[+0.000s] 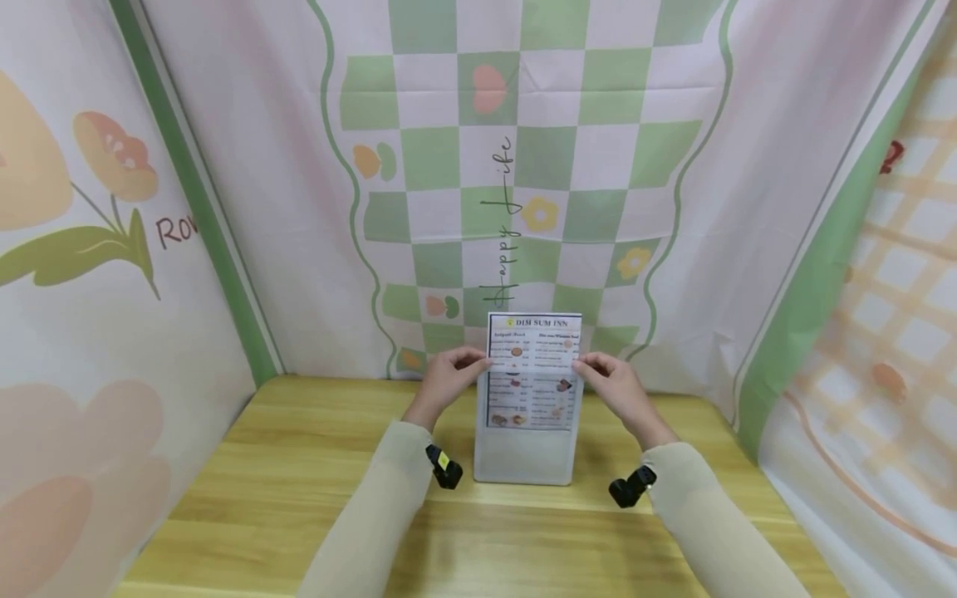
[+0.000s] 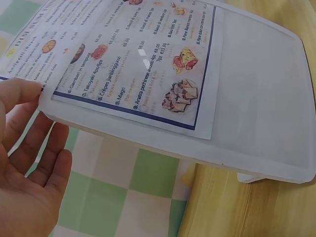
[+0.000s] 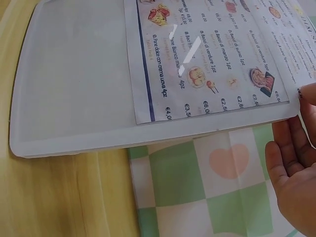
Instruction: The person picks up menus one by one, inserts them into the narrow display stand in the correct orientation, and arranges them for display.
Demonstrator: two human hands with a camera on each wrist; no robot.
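1. Head view: printed fabric curtains point(image 1: 553, 274), patterned with green-and-white checks, flowers and the words "Happy Life", hang around a light wood-grain table point(image 1: 321, 490). Near the far side of the tabletop stands an upright white-edged holder point(image 1: 523, 458) with a clear front. A menu sheet point(image 1: 533, 342) headed "DIM SUM INN" is partly inside it: the lower part sits behind the clear front, the upper part rises above the holder's top. Below the sheet, the bottom of the holder shows pale grey. The left hand point(image 1: 451, 378) pinches the sheet's left edge between thumb and forefinger; the right hand point(image 1: 611, 386) pinches the right edge at about the same height. Both arms wear pale sleeves point(image 1: 374, 507), with a small black camera point(image 1: 446, 469) at each wrist.

2. Left wrist view: the holder appears turned, with the menu's title toward the upper left. The left thumb and forefinger meet at the sheet's edge, beside the holder's top corner; the other fingers curve behind. Dish names, prices and food pictures are printed on the sheet.

3. Right wrist view: the right thumb and forefinger close on the sheet's opposite edge, beside the other top corner. Light glints off the clear front.
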